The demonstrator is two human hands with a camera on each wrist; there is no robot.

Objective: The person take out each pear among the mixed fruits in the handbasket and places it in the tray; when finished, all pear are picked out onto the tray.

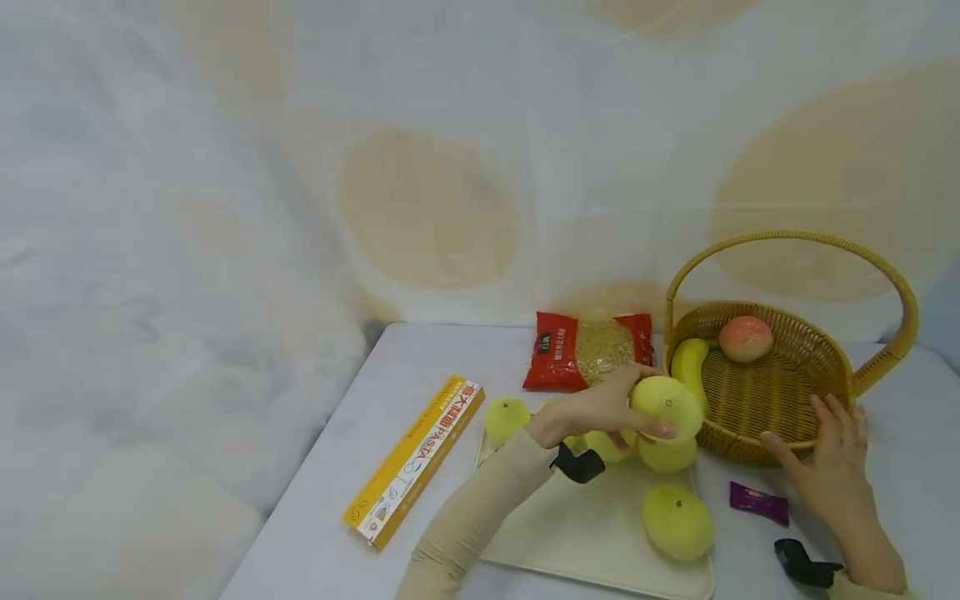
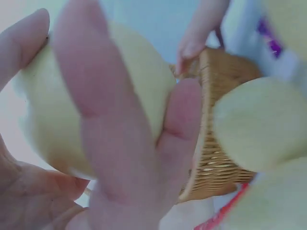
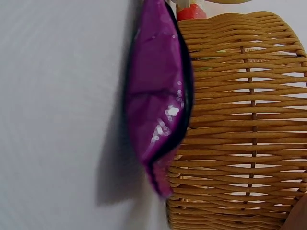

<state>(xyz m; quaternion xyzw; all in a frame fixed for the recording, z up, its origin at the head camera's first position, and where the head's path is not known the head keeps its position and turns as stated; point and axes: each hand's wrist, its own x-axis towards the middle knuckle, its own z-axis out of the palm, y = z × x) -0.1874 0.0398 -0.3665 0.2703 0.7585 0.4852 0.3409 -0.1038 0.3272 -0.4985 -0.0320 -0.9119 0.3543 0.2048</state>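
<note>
In the head view, my left hand grips a round yellow-green fruit beside the basket's left side. The left wrist view shows the fingers curled round that fruit. At the near right of the wicker basket, my right hand holds the rim, with its fingers over the edge and thumb on the near side. A yellow banana and a pinkish peach lie inside the basket. More such fruits, among them a near one, are on a cream tray, some partly hidden by my left hand.
A small purple packet lies between the tray and my right wrist. Behind the tray is a red bag of pasta. A yellow pasta box lies left of the tray. The basket's tall handle arches upward.
</note>
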